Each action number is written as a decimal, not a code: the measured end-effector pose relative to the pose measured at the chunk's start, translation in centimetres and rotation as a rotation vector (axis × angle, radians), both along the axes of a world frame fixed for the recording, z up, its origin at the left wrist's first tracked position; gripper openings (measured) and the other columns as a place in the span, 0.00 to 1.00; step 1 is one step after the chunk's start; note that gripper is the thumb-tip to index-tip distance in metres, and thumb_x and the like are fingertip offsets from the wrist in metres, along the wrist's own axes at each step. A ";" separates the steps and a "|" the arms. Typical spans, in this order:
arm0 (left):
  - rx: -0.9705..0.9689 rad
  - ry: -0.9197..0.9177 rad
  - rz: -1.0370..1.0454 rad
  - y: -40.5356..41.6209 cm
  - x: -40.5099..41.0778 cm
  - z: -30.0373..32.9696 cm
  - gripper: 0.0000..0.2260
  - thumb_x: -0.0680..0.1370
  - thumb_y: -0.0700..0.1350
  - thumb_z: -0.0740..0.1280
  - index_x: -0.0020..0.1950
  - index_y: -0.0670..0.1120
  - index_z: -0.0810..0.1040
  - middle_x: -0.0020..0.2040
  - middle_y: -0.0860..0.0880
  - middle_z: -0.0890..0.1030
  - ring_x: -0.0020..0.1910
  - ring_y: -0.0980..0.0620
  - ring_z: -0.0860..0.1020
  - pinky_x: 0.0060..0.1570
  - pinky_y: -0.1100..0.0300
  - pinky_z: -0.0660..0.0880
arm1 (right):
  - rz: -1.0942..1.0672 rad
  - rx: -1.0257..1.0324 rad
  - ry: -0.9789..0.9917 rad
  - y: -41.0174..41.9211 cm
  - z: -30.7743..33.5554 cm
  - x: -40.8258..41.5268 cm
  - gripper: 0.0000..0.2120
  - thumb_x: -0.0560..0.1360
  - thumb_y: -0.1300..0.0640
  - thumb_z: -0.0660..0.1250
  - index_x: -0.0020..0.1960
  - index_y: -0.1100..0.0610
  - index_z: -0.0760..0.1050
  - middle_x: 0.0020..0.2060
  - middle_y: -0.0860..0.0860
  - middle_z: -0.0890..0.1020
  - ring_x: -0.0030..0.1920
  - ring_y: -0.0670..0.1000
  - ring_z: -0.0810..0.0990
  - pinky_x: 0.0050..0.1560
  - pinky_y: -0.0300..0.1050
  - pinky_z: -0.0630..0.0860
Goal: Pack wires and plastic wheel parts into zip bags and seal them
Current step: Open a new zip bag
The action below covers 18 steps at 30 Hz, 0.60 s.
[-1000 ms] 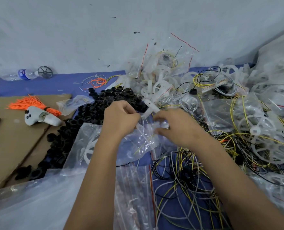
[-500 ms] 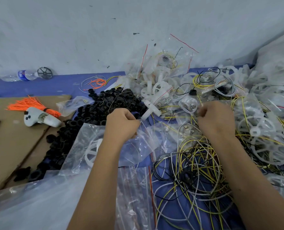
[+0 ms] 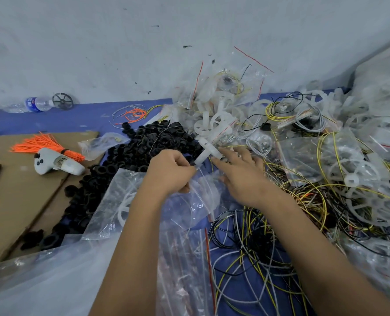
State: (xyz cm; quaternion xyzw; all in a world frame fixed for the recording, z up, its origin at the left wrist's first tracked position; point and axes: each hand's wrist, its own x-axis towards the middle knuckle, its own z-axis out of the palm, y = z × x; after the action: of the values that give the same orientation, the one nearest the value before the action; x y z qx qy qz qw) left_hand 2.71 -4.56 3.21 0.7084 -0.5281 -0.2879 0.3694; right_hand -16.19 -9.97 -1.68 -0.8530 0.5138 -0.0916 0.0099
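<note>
The left hand is curled, pinching the open mouth of a clear zip bag and gripping the stem of a white plastic wheel part that sticks up above the fist. The bag lies near the middle of the blue surface, its body trailing toward the near edge under the left forearm, and 1 white spoked wheel shows through the plastic inside it. The right hand is open, fingers spread and nearly straight, reaching toward the white part; its fingertips lie just beside the part, and I cannot tell whether they touch it.

A tangle of yellow, black and grey wires covers the near right area under the right forearm. Loose white wheels and filled bags are heaped along the right side and toward the far edge. A pile of black rings sits left of the hands, spilling toward the near left.

On the brown cardboard at the left lie an orange wire bundle and a white controller carrying a small label too blurred to read. A plastic bottle lies at the far left edge; the writing on its blue label is illegible.
</note>
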 end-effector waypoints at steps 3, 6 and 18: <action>0.023 0.047 -0.034 -0.1 0.3 0.1 0.05 0.76 0.40 0.72 0.43 0.39 0.80 0.25 0.50 0.79 0.23 0.52 0.80 0.27 0.62 0.77 | 0.006 -0.023 -0.118 0.1 0.3 -0.3 0.24 0.79 0.56 0.64 0.73 0.44 0.68 0.77 0.46 0.60 0.75 0.55 0.52 0.69 0.64 0.54; 0.046 0.072 -0.031 -0.1 0.6 0.1 0.06 0.76 0.41 0.72 0.44 0.39 0.80 0.24 0.50 0.79 0.23 0.52 0.80 0.26 0.64 0.75 | 0.034 -0.065 -0.406 0.3 1.0 -0.7 0.18 0.78 0.56 0.68 0.68 0.51 0.77 0.69 0.50 0.69 0.70 0.54 0.63 0.67 0.58 0.65; -0.286 0.104 0.209 0.1 -0.1 0.9 0.02 0.76 0.39 0.69 0.45 0.41 0.78 0.34 0.46 0.82 0.22 0.51 0.81 0.21 0.65 0.72 | 0.278 0.306 -1.207 2.2 7.4 -1.4 0.19 0.71 0.72 0.73 0.58 0.56 0.79 0.42 0.55 0.81 0.35 0.58 0.82 0.32 0.46 0.79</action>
State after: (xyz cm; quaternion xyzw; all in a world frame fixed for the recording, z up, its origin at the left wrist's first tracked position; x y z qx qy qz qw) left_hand 2.63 -4.48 4.11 0.6837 -0.4674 -0.2062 0.5211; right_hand -17.59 -7.73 5.68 -0.6987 0.3096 -0.4796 0.4312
